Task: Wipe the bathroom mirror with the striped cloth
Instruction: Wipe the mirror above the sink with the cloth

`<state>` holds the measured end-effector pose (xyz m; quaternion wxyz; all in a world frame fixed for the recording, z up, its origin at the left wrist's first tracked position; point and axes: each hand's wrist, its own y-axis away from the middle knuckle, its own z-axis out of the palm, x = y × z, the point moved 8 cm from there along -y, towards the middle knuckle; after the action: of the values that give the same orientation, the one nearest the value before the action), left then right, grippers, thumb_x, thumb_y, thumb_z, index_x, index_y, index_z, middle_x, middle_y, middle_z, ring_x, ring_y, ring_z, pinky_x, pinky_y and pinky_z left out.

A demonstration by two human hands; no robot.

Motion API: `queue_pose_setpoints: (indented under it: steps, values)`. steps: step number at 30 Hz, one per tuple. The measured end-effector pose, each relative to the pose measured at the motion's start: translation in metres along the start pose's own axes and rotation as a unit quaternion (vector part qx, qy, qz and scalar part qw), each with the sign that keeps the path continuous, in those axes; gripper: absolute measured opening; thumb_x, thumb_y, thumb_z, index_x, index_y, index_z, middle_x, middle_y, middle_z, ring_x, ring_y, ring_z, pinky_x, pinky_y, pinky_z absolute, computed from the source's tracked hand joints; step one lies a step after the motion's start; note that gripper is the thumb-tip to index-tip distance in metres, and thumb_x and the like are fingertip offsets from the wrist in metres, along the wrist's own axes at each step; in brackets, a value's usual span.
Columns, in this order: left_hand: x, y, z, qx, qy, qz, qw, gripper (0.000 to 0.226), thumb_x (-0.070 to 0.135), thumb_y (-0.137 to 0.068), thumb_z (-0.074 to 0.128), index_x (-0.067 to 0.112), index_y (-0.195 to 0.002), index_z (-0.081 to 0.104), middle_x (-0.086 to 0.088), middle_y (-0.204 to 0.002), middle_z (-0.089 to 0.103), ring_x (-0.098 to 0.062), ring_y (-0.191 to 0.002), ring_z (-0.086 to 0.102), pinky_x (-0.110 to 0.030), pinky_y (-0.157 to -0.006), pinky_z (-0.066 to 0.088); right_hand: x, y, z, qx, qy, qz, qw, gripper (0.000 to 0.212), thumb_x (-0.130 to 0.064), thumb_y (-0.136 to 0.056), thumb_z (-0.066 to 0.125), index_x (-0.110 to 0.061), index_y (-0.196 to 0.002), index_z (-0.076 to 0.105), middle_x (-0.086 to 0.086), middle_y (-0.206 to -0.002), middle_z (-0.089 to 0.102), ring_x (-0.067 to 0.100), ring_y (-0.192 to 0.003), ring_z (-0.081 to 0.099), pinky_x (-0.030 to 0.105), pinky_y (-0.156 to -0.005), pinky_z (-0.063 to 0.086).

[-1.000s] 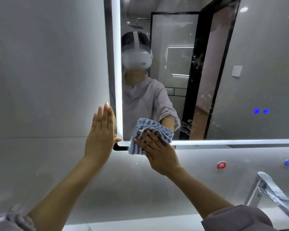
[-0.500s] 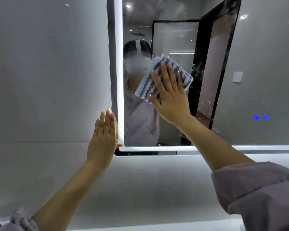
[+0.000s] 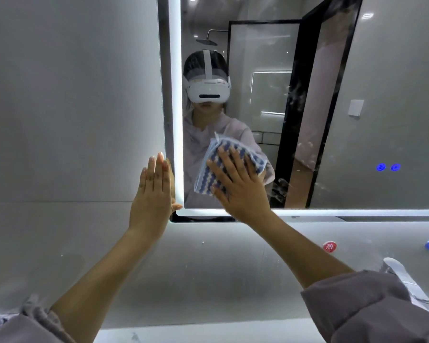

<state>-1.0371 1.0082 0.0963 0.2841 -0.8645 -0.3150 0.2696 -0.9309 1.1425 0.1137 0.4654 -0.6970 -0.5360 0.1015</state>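
Blue-and-white striped cloth [image 3: 203,178] lies low on the mirror [image 3: 382,95], just right of its lower-left corner, pressed flat under the straight, spread fingers [image 3: 233,159] of my right hand [image 3: 240,191], smudges [image 3: 292,95] lying farther right, while my left hand [image 3: 154,194] rests flat on the wall [image 3: 72,120] just left.

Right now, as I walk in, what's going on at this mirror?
A person is wiping the bathroom mirror. Their right hand presses a blue-and-white striped cloth flat against the glass near its lower left corner. Their left hand rests flat on the grey wall beside the mirror's lit edge, thumb at the corner. Smears show on the glass further right, so the job isn't finished.
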Motion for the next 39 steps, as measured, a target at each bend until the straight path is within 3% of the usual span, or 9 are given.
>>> queue_pose_setpoints:
  steps: [9,13,16,20,26,31,39]
  values:
    - [-0.002,-0.001,0.002,-0.020,0.014,-0.006,1.000,0.107,0.060,-0.090,0.035,-0.008,-0.133,-0.035,-0.024,-0.144,-0.035,-0.037,-0.137,-0.025,-0.042,-0.115,-0.009,-0.019,0.050,0.027,-0.030,0.016,-0.038,0.999,0.053,-0.039,-0.101,0.026,-0.019,-0.150,0.027,0.006,-0.159,0.014,0.027,-0.147,0.010,0.043,-0.119,0.010]
    - [0.003,0.000,-0.007,-0.008,0.022,-0.016,1.000,0.111,0.061,-0.087,0.041,-0.006,-0.136,-0.032,-0.023,-0.147,-0.031,-0.037,-0.139,-0.023,-0.042,-0.117,-0.005,-0.015,0.046,0.024,-0.022,0.010,-0.048,0.999,0.053,-0.040,-0.100,0.026,-0.021,-0.150,0.026,0.005,-0.158,0.015,0.025,-0.147,0.011,0.042,-0.119,0.013]
    - [0.009,0.000,-0.020,0.021,0.040,0.000,0.999,0.107,0.061,-0.084,0.045,-0.004,-0.143,-0.016,-0.021,-0.154,-0.015,-0.038,-0.143,-0.011,-0.043,-0.119,0.005,0.002,0.038,0.016,-0.012,0.021,-0.069,0.997,0.055,-0.041,-0.099,0.030,-0.024,-0.151,0.019,0.004,-0.158,0.013,0.025,-0.147,0.010,0.046,-0.117,0.017]
    - [0.019,-0.005,-0.036,0.046,0.069,0.015,0.996,0.103,0.057,-0.081,0.056,-0.004,-0.146,0.004,-0.022,-0.155,0.001,-0.038,-0.143,0.002,-0.045,-0.118,0.014,0.046,0.013,-0.012,0.011,0.027,-0.026,0.999,0.058,-0.044,-0.099,0.030,-0.023,-0.152,0.015,0.007,-0.159,0.009,0.025,-0.147,0.004,0.051,-0.118,0.013]
    - [0.040,-0.018,-0.052,0.080,0.134,0.030,0.987,0.090,0.060,-0.085,0.034,0.003,-0.148,0.004,-0.016,-0.158,0.001,-0.033,-0.145,0.001,-0.044,-0.119,0.013,0.107,-0.020,-0.054,0.039,0.060,0.014,0.997,0.061,-0.047,-0.099,0.028,-0.024,-0.152,0.009,0.003,-0.159,-0.002,0.020,-0.147,-0.003,0.045,-0.120,0.002]
    - [0.054,-0.033,-0.051,0.089,0.152,0.044,0.983,0.096,0.063,-0.082,0.039,0.000,-0.147,0.006,-0.018,-0.157,0.005,-0.034,-0.145,0.005,-0.047,-0.118,0.017,0.130,-0.030,-0.074,0.054,0.058,0.036,0.996,0.060,-0.050,-0.099,0.029,-0.023,-0.152,0.019,0.010,-0.159,0.013,0.029,-0.147,0.009,0.044,-0.120,0.004]
    - [0.060,-0.036,-0.038,0.104,0.140,0.038,0.984,0.112,0.069,-0.073,0.050,-0.004,-0.146,0.006,-0.020,-0.156,0.005,-0.036,-0.145,0.008,-0.048,-0.117,0.019,0.122,-0.004,-0.053,0.079,0.021,0.061,0.995,0.061,-0.048,-0.098,0.035,-0.021,-0.152,0.019,0.009,-0.159,0.005,0.029,-0.147,0.002,0.046,-0.119,0.000]
